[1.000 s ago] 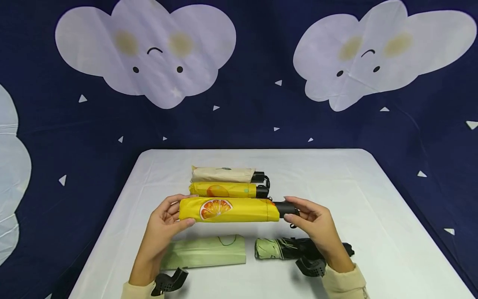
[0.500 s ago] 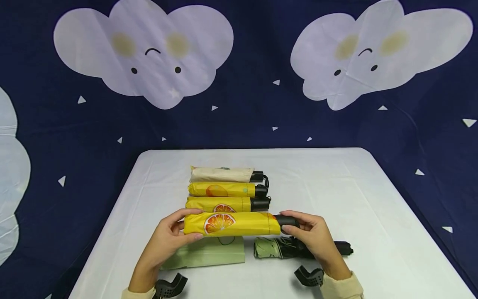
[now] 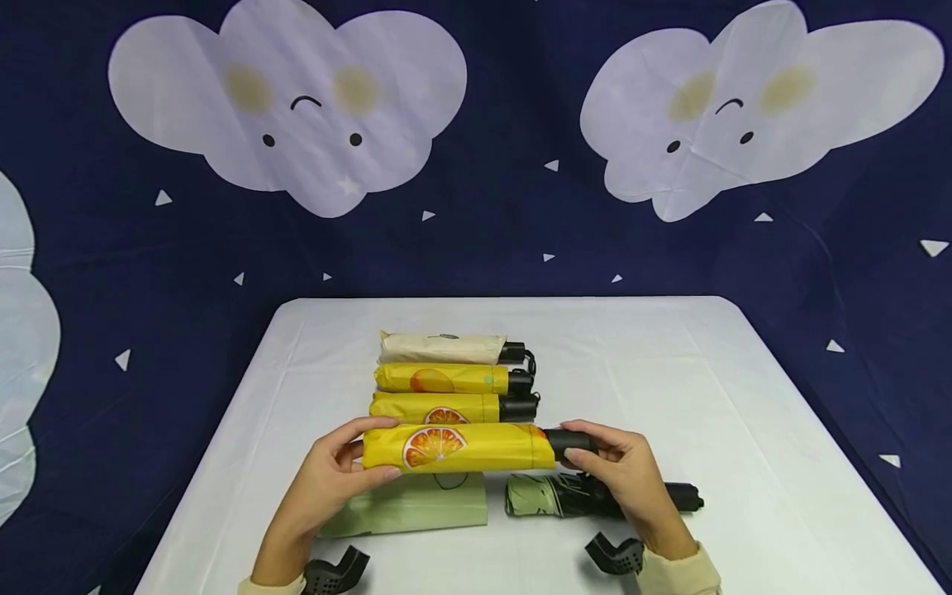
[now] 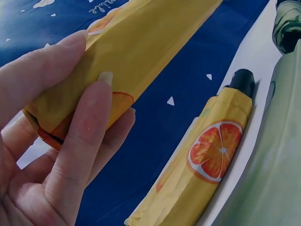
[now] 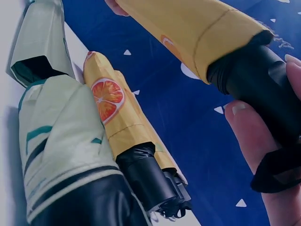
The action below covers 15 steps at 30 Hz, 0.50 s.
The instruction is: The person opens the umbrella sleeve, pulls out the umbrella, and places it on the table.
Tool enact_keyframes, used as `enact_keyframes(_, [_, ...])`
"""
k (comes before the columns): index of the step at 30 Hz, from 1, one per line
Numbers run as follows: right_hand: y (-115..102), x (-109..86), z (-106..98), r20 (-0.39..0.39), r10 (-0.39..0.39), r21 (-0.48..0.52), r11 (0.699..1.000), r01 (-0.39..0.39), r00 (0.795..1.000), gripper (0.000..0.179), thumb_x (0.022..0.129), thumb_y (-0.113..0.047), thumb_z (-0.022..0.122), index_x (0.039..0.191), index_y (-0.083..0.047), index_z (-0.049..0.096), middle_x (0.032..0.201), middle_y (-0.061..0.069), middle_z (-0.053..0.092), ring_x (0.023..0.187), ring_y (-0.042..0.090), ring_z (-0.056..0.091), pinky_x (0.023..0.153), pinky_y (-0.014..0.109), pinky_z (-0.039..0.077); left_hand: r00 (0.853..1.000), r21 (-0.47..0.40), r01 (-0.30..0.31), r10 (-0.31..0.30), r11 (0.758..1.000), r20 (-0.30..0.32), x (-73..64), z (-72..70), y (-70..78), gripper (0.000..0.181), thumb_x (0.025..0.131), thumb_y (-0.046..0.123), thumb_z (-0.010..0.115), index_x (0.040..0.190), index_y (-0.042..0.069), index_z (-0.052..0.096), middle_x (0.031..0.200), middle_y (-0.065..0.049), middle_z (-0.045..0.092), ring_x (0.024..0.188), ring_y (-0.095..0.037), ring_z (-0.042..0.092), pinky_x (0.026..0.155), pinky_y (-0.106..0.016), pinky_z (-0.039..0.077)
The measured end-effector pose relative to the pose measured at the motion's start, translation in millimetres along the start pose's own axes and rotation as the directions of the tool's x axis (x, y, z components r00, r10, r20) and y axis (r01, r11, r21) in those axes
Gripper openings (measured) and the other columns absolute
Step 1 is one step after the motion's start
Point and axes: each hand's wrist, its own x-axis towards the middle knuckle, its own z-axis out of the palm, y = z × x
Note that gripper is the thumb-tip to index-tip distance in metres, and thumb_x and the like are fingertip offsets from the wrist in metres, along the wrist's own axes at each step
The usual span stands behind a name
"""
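A folded umbrella in a yellow sleeve with an orange-slice print [image 3: 461,448] is held level above the table between both hands. My left hand [image 3: 335,469] grips its sleeved end, thumb and fingers on opposite sides, as the left wrist view also shows. At the other end my right hand [image 3: 621,459] pinches the black handle [image 5: 256,84], which has a dark strap. Below, a pale green umbrella sleeve [image 3: 424,504] lies flat by the left hand. Partly behind the right wrist rests a folded green and black umbrella [image 3: 554,496] without a sleeve.
Behind the held umbrella, a row lies on the white table [image 3: 632,355]: a yellow umbrella with an orange slice [image 3: 402,404], another yellow umbrella [image 3: 468,378] and a cream umbrella [image 3: 439,348]. A dark blue cloth with clouds [image 3: 506,165] hangs beyond the table.
Both hands have brought the yellow umbrella nearer to the person, uncovering the yellow umbrella behind it. In the last half second it has shifted only slightly.
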Motion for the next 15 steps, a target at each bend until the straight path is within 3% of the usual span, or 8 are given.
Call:
enact_keyframes(9, [-0.1, -2.4, -13.8, -0.010, -0.035, 0.021, 0.999, 0.036, 0.999, 0.037, 0.093, 0.009, 0.068, 0.128, 0.017, 0.061, 0.115, 0.013, 0.073, 0.096, 0.021, 0.073, 0.080, 0.035, 0.061, 0.990, 0.030, -0.142, 0.141, 0.989, 0.022, -5.6, -19.6, -2.5, 0.056, 0.085, -0.016, 0.073, 0.138, -0.009, 0.056, 0.133, -0.012, 0.060, 0.102, -0.024, 0.070, 0.075, -0.035, 0.062])
enact_keyframes(15, [-0.1, -7.1, -24.8, -0.016, -0.042, 0.059, 0.997, 0.043, 0.999, 0.036, 0.093, 0.011, 0.067, 0.128, 0.019, 0.059, 0.119, 0.013, 0.072, 0.100, 0.023, 0.073, 0.083, 0.039, 0.060, 0.989, 0.010, -0.147, 0.147, 0.989, 0.022, -11.9, -31.3, -2.3, 0.054, 0.085, -0.019, 0.071, 0.136, -0.013, 0.055, 0.133, -0.011, 0.064, 0.105, -0.023, 0.070, 0.079, -0.033, 0.061])
